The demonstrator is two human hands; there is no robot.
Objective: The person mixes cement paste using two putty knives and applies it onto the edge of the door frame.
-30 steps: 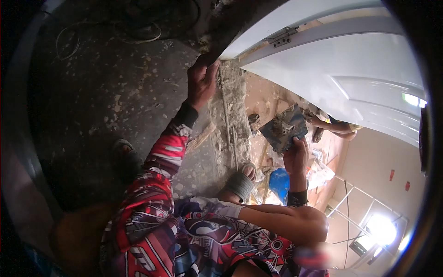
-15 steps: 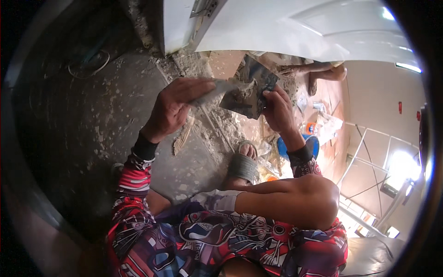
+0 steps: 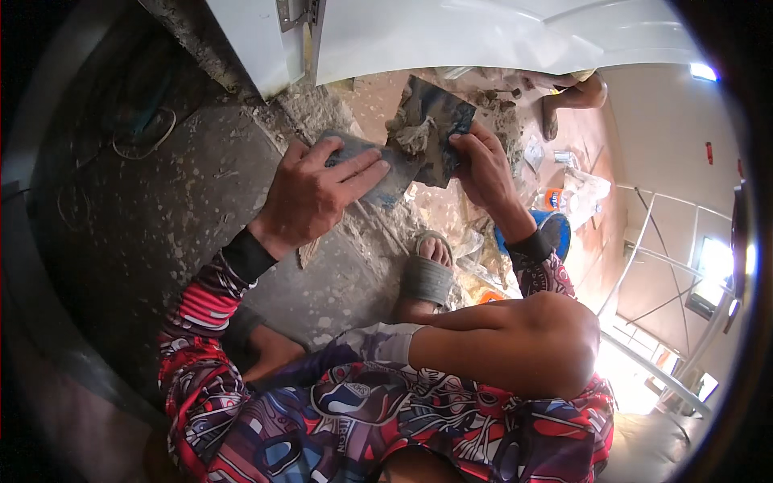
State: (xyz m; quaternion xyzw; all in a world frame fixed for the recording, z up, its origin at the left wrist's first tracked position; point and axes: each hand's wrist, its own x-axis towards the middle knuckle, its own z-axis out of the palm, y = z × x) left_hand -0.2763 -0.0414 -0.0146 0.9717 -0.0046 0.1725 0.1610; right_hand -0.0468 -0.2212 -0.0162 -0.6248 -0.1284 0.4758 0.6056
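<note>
My left hand (image 3: 306,193) grips a thin grey flat scraper plate (image 3: 353,145), fingers laid across its face and thumb hidden behind. The plate's right end meets or overlaps the lower left edge of a dark, smeared square plate (image 3: 444,117). My right hand (image 3: 489,169) pinches that dark plate by its right side, thumb on top. A lump of pale grey wet filler (image 3: 413,138) sits on the dark plate's left part. Both plates are held above the floor, in front of my sandalled foot (image 3: 428,278).
A white door or panel (image 3: 451,36) with a metal latch fitting stands ahead. Rubble (image 3: 310,113) lines the floor edge. To the right are a blue bucket (image 3: 554,233), a plastic bottle (image 3: 555,200), another person's bare limb (image 3: 576,101) and metal scaffolding (image 3: 644,241).
My left hand has turned, so its scraper plate now shows its broad face with the fingers spread over it. The view has shifted slightly; my right hand keeps its hold.
</note>
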